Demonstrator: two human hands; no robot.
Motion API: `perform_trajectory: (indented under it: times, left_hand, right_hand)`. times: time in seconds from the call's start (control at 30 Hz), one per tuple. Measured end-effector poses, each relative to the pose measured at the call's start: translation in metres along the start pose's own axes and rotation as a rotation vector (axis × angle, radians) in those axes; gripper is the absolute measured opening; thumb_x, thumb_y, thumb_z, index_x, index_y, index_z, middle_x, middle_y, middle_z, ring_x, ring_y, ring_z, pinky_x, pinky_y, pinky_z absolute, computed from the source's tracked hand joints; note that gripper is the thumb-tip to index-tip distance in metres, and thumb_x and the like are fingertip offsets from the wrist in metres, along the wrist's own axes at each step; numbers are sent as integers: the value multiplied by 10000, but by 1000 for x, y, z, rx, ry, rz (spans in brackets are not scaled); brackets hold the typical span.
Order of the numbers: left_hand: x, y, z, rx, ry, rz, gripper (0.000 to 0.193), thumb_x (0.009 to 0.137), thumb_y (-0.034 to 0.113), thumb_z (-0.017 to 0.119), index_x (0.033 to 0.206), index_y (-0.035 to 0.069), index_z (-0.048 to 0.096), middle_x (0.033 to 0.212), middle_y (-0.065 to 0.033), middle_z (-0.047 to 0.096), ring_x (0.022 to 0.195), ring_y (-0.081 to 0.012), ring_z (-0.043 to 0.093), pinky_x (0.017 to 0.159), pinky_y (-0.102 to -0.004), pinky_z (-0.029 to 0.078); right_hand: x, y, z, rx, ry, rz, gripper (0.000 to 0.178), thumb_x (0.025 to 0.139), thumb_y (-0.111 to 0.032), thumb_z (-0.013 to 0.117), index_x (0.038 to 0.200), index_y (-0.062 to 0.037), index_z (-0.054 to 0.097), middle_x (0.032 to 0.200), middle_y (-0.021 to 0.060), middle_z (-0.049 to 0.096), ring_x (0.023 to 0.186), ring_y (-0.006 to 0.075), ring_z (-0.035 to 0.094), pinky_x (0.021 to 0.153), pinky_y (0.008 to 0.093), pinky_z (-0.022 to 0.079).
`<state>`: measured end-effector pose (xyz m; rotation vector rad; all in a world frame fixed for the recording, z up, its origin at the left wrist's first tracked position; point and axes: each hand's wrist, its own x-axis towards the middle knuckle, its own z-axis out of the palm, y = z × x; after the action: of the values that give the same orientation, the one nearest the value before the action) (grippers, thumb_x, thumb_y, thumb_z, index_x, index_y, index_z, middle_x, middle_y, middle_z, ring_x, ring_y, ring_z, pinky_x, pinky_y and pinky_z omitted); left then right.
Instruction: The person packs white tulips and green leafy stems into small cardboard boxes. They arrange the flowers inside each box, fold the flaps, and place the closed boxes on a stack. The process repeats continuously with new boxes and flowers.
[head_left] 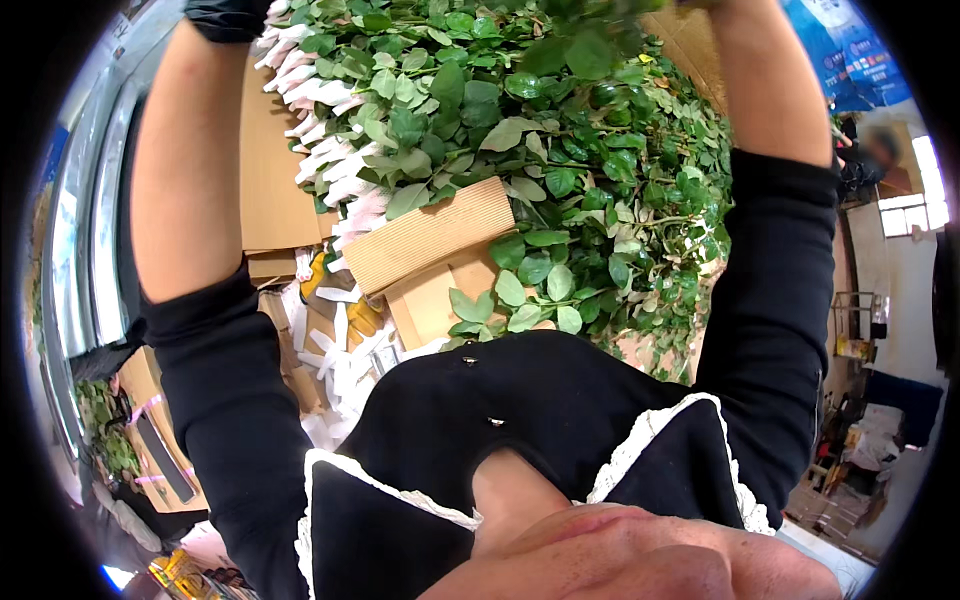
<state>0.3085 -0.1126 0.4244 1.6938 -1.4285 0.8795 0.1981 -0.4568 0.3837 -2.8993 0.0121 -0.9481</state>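
Observation:
My left hand [228, 18], in a black glove, is at the upper left edge, beside a row of flower heads in white sleeves [345, 180]. Its fingers are cut off by the frame. My right forearm [770, 85] reaches up past the far edge, and the hand is almost wholly out of the picture. Blurred leaves [590, 50] hang near that wrist, but whether the hand holds their stem cannot be seen. Between my arms lies a thick heap of leafy green stems [590, 180], sleeved heads toward the left.
A corrugated cardboard strip [430, 235] lies across the heap's near side. Below it are loose white sleeves [345, 345] and something yellow [362, 318]. Flat cardboard [275, 170] lies under my left arm. A person [872, 160] is at the far right.

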Motion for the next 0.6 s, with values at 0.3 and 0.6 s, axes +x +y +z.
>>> perform_trajectory:
  times: [0.3,0.6]
  left_hand:
    - [-311,-179,94,185,-672,-552,470,926,215,643,1363,83,530,1258,-227,607,1155,-393,580,1003,-422,457]
    - [-314,-141,101,87,-606,-851,498,784,25,754,1261,108,640,1145,-146,691,1001,-293,676,873,-367,532]
  right_hand:
    - [35,93,-211,-114,493,10,304,887,-198,672,1171,-93,652,930,77,716,738,146,653,622,298,525]
    - [40,120,-285,-215,599,54,317,893,-201,679,1188,-91,640,916,64,714,711,123,643,594,282,516]
